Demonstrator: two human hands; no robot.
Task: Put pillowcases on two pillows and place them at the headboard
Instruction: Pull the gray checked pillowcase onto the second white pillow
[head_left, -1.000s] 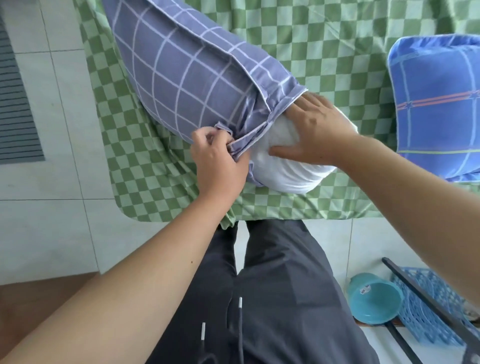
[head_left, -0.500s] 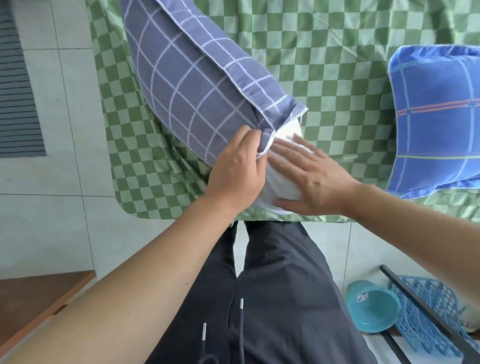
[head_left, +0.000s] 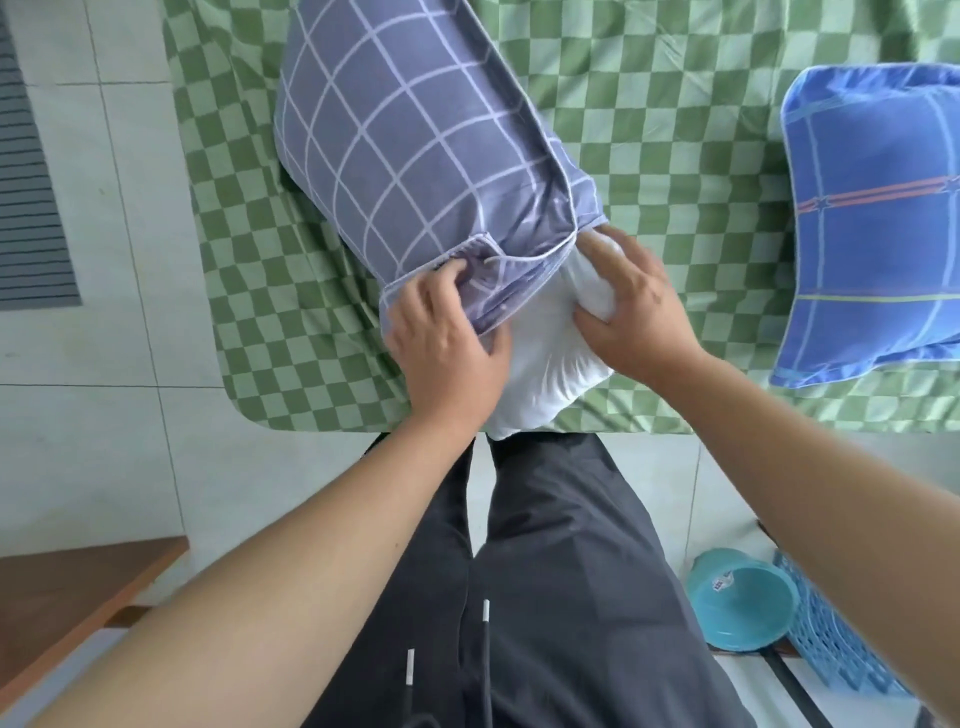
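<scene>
Seen from above, a person stands at the edge of a bed covered in a green checked sheet (head_left: 675, 156); across it lies a white pillow (head_left: 545, 364) mostly inside a grey-blue grid-patterned pillowcase (head_left: 405, 145), with only the near end of the pillow bulging out of the opening toward the person; the left hand (head_left: 447, 338) has its fingers curled into the hem of the pillowcase at the left side of the opening, gripping the cloth; the right hand (head_left: 634, 317) presses on the bare white end, fingers bent and thumb spread, seemingly squeezing the stuffing, though whether it pinches or merely pushes cannot be told for sure; to the right, well apart, a second pillow in a bright blue case (head_left: 872, 223) lies on the sheet, apparently already covered; a teal plastic cup (head_left: 743, 603) and a blue basket (head_left: 831, 644) sit on the floor near the person's dark trousers (head_left: 545, 571); to finish this step well, it seems best to compress the exposed corner inward with the right hand while the left draws the hem over it, then tuck the flap flat so no white shows.
</scene>
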